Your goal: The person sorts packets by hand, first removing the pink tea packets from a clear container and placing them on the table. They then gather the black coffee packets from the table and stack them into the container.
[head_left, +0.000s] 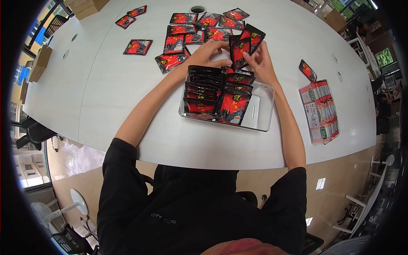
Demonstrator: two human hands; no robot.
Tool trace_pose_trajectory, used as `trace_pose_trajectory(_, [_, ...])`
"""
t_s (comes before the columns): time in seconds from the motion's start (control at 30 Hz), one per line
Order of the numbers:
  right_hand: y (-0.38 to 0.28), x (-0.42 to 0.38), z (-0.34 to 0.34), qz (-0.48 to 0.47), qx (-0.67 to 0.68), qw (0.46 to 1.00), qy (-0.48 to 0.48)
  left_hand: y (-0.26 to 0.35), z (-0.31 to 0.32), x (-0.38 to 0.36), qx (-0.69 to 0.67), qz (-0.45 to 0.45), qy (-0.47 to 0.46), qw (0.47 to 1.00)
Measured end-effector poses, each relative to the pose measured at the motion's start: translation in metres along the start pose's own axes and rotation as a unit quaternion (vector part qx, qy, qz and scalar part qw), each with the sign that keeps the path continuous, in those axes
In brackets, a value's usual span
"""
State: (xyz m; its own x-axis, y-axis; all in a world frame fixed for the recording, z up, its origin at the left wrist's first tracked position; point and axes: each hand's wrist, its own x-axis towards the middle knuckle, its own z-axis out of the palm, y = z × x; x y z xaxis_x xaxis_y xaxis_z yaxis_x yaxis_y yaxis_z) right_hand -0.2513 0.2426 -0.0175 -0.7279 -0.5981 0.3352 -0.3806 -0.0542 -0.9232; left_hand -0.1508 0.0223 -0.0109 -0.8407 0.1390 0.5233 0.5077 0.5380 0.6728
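My right hand [262, 64] pinches two red-and-black sachets, a front one [239, 53] and one tilted behind it [253, 37], above the far edge of a clear plastic bin [262, 123]. Just left of them is my left hand [209, 52], its thumb and fingers apart, fingertips close to the front sachet's edge. Inside the bin, similar sachets stand in two rows: a left row [201, 105] and a right row [235, 106]. A white slotted strip shows along the bin's right side.
More sachets [174, 43] lie loosely grouped beyond my left hand, and another [138, 47] lies farther left. A second bin [313, 127] at the right holds red-and-white sticks, with a sachet [307, 71] by its far end. A round dark-centred grommet [198, 9] sits at the back.
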Motion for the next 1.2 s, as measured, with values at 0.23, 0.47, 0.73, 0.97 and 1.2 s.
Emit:
trace_pose_trajectory(0.23, [-0.021,-0.005,0.013,-0.106,-0.133,0.985,-0.020,0.004,-0.004,-0.001,0.118,-0.013,-0.030,0.992])
trace_pose_trajectory(0.47, [-0.016,-0.005,0.023,-0.066,-0.025,0.997,-0.030,0.002,-0.002,-0.001,0.123,0.081,0.013,0.989])
trace_pose_trajectory(0.73, [-0.023,-0.007,0.015,-0.048,-0.162,0.985,-0.021,-0.004,0.000,-0.001,0.129,0.026,-0.027,0.991])
trace_pose_trajectory(0.97, [-0.018,-0.006,0.016,-0.054,-0.202,0.977,-0.039,-0.014,0.006,-0.002,0.242,0.089,-0.031,0.966])
trace_pose_trajectory(1.2, [-0.011,-0.004,0.008,0.019,-0.056,0.998,-0.021,-0.001,-0.007,0.002,0.107,0.004,-0.036,0.994])
